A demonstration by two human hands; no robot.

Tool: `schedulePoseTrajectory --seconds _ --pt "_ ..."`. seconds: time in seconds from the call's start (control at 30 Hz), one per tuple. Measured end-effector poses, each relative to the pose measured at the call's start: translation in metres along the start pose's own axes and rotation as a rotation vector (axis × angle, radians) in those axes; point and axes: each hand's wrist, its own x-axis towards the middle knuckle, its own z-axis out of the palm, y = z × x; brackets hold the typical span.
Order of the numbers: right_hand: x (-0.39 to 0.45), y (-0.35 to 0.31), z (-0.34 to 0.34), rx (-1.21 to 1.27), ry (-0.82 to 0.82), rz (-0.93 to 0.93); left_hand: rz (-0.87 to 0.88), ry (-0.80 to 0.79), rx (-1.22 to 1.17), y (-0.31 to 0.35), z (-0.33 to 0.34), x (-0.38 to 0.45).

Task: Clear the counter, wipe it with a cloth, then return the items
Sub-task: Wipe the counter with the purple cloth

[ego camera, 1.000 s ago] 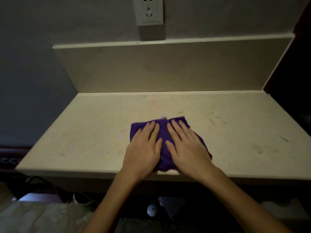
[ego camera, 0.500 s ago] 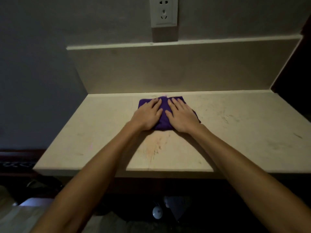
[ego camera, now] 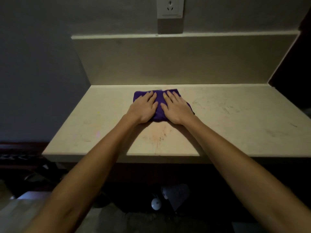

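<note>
Flat, both hands (ego camera: 160,107) press the purple cloth (ego camera: 159,105) (long axis left-right) near the counter's (ego camera: 235,125) back edge.

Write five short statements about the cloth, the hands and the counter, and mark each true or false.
1. Both hands press flat on the purple cloth. True.
2. The cloth lies at the counter's front edge. False: it lies near the back of the counter.
3. The left hand grips a bottle. False: it rests on the cloth.
4. A wall socket sits above the ledge. True.
5. The right hand hangs off the counter. False: it rests on the cloth.
</note>
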Motion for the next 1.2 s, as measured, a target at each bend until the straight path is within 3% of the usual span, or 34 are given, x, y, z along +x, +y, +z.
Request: schedulePoseTrajectory --seconds 0.2,0.33,0.57,0.87,1.2 --pt "-0.121 -0.030 0.012 0.017 0.054 -0.065 -0.042 0.085 -0.047 0.030 0.002 -0.131" --pt "-0.142 -0.035 0.012 -0.009 0.048 -0.093 -0.084 0.101 -0.030 0.038 0.003 -0.155" --pt "-0.076 -0.028 0.010 0.020 0.007 -0.145 -0.075 0.084 -0.074 0.006 0.002 -0.101" --pt "0.070 -0.049 0.023 -0.022 0.010 -0.109 -0.015 -0.055 0.199 -0.093 0.003 0.024" --pt "0.060 -0.065 0.027 -0.029 0.025 -0.021 -0.047 -0.015 0.057 -0.094 -0.002 0.018"
